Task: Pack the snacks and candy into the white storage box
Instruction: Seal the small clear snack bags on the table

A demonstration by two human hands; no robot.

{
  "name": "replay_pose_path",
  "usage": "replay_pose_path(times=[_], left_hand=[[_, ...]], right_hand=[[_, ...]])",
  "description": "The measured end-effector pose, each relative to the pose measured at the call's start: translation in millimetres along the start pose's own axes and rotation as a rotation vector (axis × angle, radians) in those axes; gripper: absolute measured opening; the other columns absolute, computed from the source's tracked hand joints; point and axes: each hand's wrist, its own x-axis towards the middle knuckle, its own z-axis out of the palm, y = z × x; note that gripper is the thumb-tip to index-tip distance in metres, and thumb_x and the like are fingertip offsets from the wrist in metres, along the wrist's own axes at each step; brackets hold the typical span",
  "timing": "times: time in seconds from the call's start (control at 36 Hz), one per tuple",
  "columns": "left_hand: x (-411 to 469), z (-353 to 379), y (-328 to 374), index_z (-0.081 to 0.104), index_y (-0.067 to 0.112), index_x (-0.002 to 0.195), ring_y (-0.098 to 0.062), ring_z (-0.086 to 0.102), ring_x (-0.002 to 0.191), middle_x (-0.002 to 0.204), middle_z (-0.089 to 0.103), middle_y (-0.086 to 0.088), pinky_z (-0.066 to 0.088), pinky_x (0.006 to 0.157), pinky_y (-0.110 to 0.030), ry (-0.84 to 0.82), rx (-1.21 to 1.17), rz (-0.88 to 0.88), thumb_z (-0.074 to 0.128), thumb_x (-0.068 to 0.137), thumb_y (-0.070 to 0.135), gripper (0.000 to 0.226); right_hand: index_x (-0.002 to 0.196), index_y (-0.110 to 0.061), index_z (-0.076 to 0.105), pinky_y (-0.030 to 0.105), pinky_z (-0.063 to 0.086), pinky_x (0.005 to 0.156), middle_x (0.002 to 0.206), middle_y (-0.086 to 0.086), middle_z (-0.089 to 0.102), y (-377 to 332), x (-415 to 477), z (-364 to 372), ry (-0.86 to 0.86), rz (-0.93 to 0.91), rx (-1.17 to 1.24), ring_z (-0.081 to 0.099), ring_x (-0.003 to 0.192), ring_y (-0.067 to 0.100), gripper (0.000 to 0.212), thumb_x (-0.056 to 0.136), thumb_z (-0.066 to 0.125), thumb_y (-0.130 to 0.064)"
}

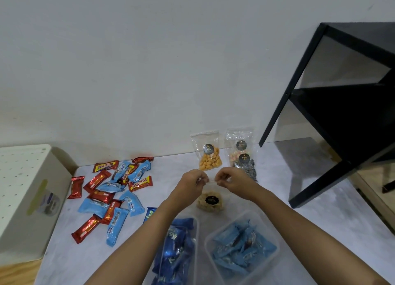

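My left hand [193, 181] and my right hand [230, 179] pinch the top edge of a clear snack bag [210, 201] of pale nuts with a black label, holding it upright above the table. Two more clear snack bags lean on the wall behind: one with orange pieces [208, 153] and one with a dark patterned snack [242, 153]. Red and blue candy bars [111, 195] lie scattered at the left. The white storage box [25, 199] with a perforated lid stands at the far left.
Two clear plastic tubs sit near me: one with dark blue packets [177, 250], one with light blue packets [241, 248]. A black metal shelf frame [333, 113] stands at the right on the marbled table [299, 231]. A white wall is behind.
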Motion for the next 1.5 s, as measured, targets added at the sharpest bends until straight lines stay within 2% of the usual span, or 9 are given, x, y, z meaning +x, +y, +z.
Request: replay_pose_path(times=[0.33, 0.61, 0.75, 0.89, 1.0, 1.11, 1.25, 1.39, 1.5], left_hand=[[6, -2, 4, 0.064, 0.007, 0.102, -0.008, 0.054, 0.085, 0.101, 0.064, -0.006, 0.039, 0.073, -0.002, -0.046, 0.046, 0.093, 0.057, 0.089, 0.010, 0.016], [11, 5, 13, 0.062, 0.002, 0.093, -0.023, 0.056, 0.084, 0.092, 0.063, -0.013, 0.046, 0.075, -0.027, -0.019, 0.135, 0.121, 0.054, 0.087, 0.004, 0.010], [12, 8, 16, 0.063, 0.002, 0.093, -0.023, 0.057, 0.083, 0.091, 0.064, -0.012, 0.048, 0.075, -0.028, 0.008, 0.124, 0.122, 0.055, 0.085, 0.002, 0.011], [14, 8, 19, 0.064, 0.002, 0.086, -0.023, 0.057, 0.078, 0.086, 0.063, -0.011, 0.044, 0.069, -0.024, 0.001, 0.141, 0.155, 0.055, 0.082, -0.001, 0.010], [18, 3, 15, 0.067, 0.003, 0.087, -0.023, 0.059, 0.080, 0.088, 0.065, -0.011, 0.046, 0.070, -0.025, -0.041, 0.165, 0.164, 0.058, 0.082, 0.001, 0.010], [21, -6, 12, 0.070, 0.002, 0.089, -0.020, 0.062, 0.080, 0.089, 0.068, -0.012, 0.049, 0.073, -0.019, -0.112, 0.094, 0.132, 0.063, 0.081, 0.001, 0.011], [23, -16, 9, 0.070, 0.003, 0.093, -0.001, 0.054, 0.070, 0.085, 0.064, -0.002, 0.041, 0.065, -0.002, -0.179, -0.018, 0.031, 0.070, 0.081, 0.010, 0.014], [21, -19, 0, 0.068, 0.007, 0.095, -0.013, 0.055, 0.081, 0.092, 0.063, -0.007, 0.039, 0.067, -0.004, -0.164, -0.003, 0.021, 0.066, 0.084, 0.012, 0.013], [21, -18, -1, 0.068, 0.004, 0.096, -0.012, 0.052, 0.081, 0.090, 0.060, -0.002, 0.038, 0.067, -0.003, -0.150, 0.018, 0.029, 0.064, 0.085, 0.009, 0.013]], right_hand=[[0.086, -0.017, 0.068, 0.033, 0.054, 0.074, 0.076, -0.014, 0.056, -7, -1, -7, 0.043, 0.077, -0.275, 0.060, 0.079, 0.012, 0.015, 0.086, 0.055, -0.010], [0.081, -0.018, 0.069, 0.035, 0.056, 0.073, 0.074, -0.011, 0.062, -7, -2, -8, 0.062, 0.035, -0.237, 0.062, 0.073, 0.011, 0.006, 0.081, 0.064, -0.016], [0.089, -0.018, 0.070, 0.028, 0.049, 0.072, 0.088, -0.003, 0.070, -9, -4, -7, 0.088, 0.017, -0.328, 0.061, 0.078, 0.014, 0.015, 0.083, 0.064, -0.030], [0.085, -0.020, 0.069, 0.037, 0.030, 0.095, 0.087, -0.005, 0.070, -11, -4, 3, 0.179, 0.053, -0.431, 0.060, 0.087, 0.017, 0.015, 0.084, 0.054, -0.022], [0.080, -0.020, 0.070, 0.031, 0.033, 0.090, 0.082, -0.005, 0.071, -10, -3, 5, 0.173, 0.059, -0.352, 0.061, 0.082, 0.014, 0.016, 0.082, 0.055, -0.017], [0.086, -0.010, 0.073, 0.004, 0.041, 0.062, 0.086, 0.004, 0.073, -6, -3, -6, 0.071, 0.058, -0.137, 0.057, 0.067, 0.001, 0.007, 0.080, 0.069, -0.011], [0.098, -0.007, 0.070, 0.011, 0.045, 0.071, 0.092, 0.004, 0.067, 2, -4, -20, 0.009, 0.119, -0.080, 0.060, 0.085, 0.013, 0.016, 0.083, 0.066, -0.005], [0.097, -0.005, 0.070, 0.001, 0.043, 0.060, 0.096, 0.011, 0.068, 11, -6, -22, 0.047, 0.140, -0.035, 0.060, 0.077, 0.003, 0.018, 0.086, 0.059, 0.004], [0.096, -0.011, 0.069, 0.013, 0.049, 0.071, 0.088, -0.001, 0.065, 13, -4, -19, 0.025, 0.134, -0.083, 0.062, 0.082, 0.007, 0.020, 0.089, 0.054, 0.001]])
